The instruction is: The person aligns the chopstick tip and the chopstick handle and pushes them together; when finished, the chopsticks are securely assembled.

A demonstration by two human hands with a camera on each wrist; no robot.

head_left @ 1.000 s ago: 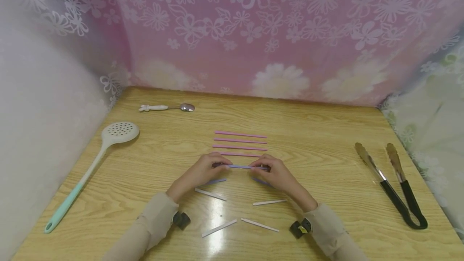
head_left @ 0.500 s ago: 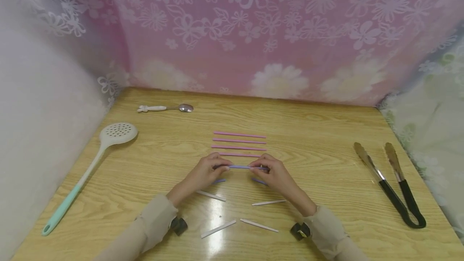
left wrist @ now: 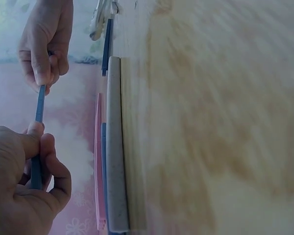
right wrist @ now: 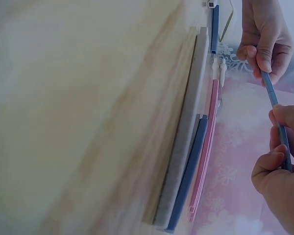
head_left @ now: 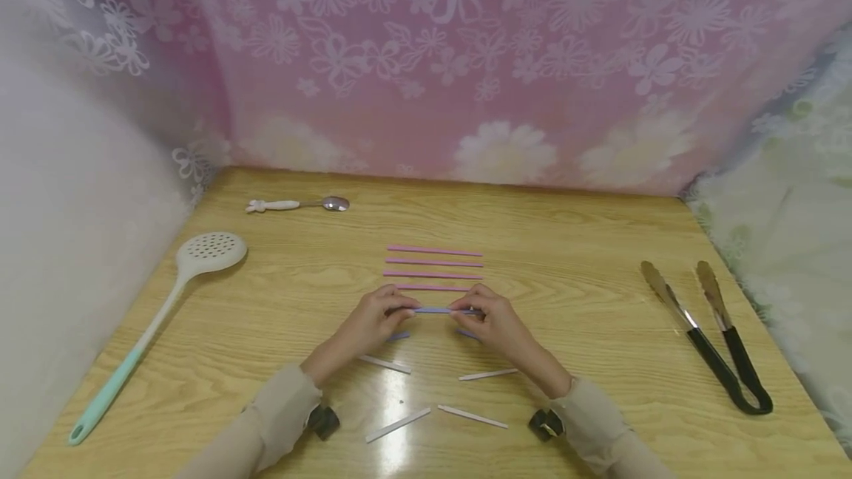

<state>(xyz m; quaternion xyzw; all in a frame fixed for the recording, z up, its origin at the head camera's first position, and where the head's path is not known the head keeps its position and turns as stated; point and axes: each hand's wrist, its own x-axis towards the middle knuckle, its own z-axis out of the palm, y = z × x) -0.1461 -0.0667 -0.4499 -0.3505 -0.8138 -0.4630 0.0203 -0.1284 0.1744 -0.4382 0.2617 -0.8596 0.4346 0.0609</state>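
Observation:
Both hands hold one thin blue stick (head_left: 433, 310) between them, level from side to side. My left hand (head_left: 362, 327) pinches its left part with thumb and fingers; my right hand (head_left: 502, 327) pinches the right part. In the left wrist view the blue stick (left wrist: 39, 105) is raised off the table, its middle showing between the two hands. Several pink sticks (head_left: 433, 250) lie in parallel rows just beyond the hands. Under the left hand a second blue stick (head_left: 399, 335) is partly hidden, and another blue stick (head_left: 468, 334) shows beneath the right hand.
Several whitish sticks (head_left: 398, 426) lie slanted between the forearms. A slotted skimmer (head_left: 211, 246) with a mint handle lies at the left, a spoon (head_left: 336, 203) at the back left, and black-handled tongs (head_left: 725, 361) spread at the right. Floral cloth (head_left: 426, 94) hangs behind the wooden table.
The head view has shifted slightly, so everything sits a little further left and lower. Both hands keep their pinch on the blue stick, with slightly less of it showing between them.

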